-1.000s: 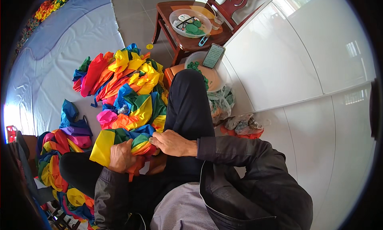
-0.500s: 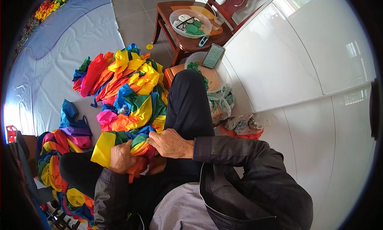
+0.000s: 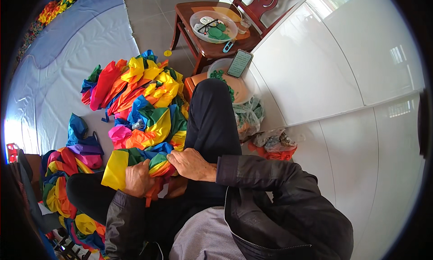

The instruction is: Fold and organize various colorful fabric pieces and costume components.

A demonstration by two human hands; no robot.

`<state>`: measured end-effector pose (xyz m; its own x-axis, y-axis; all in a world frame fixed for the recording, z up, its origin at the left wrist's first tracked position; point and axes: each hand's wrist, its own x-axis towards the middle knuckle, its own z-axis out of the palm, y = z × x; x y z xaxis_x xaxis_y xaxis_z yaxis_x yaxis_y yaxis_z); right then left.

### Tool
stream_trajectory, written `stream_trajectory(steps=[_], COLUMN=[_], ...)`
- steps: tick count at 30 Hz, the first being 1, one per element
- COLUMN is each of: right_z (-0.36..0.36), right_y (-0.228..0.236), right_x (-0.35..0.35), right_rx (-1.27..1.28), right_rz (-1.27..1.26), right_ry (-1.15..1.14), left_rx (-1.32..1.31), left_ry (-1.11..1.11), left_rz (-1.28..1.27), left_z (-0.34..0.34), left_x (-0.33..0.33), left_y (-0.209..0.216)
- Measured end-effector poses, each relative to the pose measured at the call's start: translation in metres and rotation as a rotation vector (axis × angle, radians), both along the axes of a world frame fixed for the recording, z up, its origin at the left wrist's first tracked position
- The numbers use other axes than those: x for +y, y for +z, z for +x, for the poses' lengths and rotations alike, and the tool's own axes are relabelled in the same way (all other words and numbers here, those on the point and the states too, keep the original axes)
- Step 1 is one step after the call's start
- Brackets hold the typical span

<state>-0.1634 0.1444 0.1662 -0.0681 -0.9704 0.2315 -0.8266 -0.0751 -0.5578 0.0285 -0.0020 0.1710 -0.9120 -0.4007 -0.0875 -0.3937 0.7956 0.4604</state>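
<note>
Over my lap, my left hand [image 3: 138,178] is closed on a piece of rainbow fabric [image 3: 115,168], whose yellow end sticks out to the left of the fist. My right hand [image 3: 191,164] grips the same cloth a little to the right, with its thumb and fingers pressed together. Between the two hands the fabric is bunched into green, yellow and orange folds. An orange-red part hangs down below them. Just beyond my hands lies a large heap of rainbow fabric [image 3: 153,86], touching my raised knee.
Another rainbow pile [image 3: 58,183] lies at left beside a pale sheet [image 3: 99,30]. A wooden chair [image 3: 198,52] bears a clear plastic tub [image 3: 198,16] with green discs and glasses. Nearer are a phone [image 3: 240,63], a bag of green pieces [image 3: 255,116] and a red bag [image 3: 277,152].
My right hand has shifted very slightly, its grip on the fabric unchanged. The left hand stays nearly in place, and the whole view has moved a touch.
</note>
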Motion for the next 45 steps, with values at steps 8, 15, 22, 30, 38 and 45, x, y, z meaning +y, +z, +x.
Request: stream_trajectory(steps=[8, 15, 22, 30, 38, 45], right_z=[0.003, 0.002, 0.006, -0.005, -0.013, -0.018], right_y=[-0.016, -0.028, -0.053, -0.009, 0.008, 0.044], right_x=[0.0, 0.001, 0.002, -0.006, -0.012, -0.021], right_rx=[0.076, 0.048, 0.083, -0.855, -1.158, -0.75], right_rz=[-0.049, 0.011, 0.065, 0.708, 0.844, 0.231], right_ry=[-0.006, 0.014, 0.023, -0.127, -0.303, -0.134], left_rx=[-0.013, -0.012, -0.041, -0.05, -0.009, 0.156], left_ry=[0.02, -0.003, -0.004, -0.031, -0.007, 0.133], left_rz=[-0.074, -0.088, -0.093, -0.096, -0.093, -0.1], left_z=[-0.001, 0.001, 0.006, 0.004, -0.003, -0.005], left_x=[0.002, 0.002, 0.001, 0.001, 0.0, -0.008], left_y=[-0.005, -0.01, -0.016, -0.016, -0.007, -0.017])
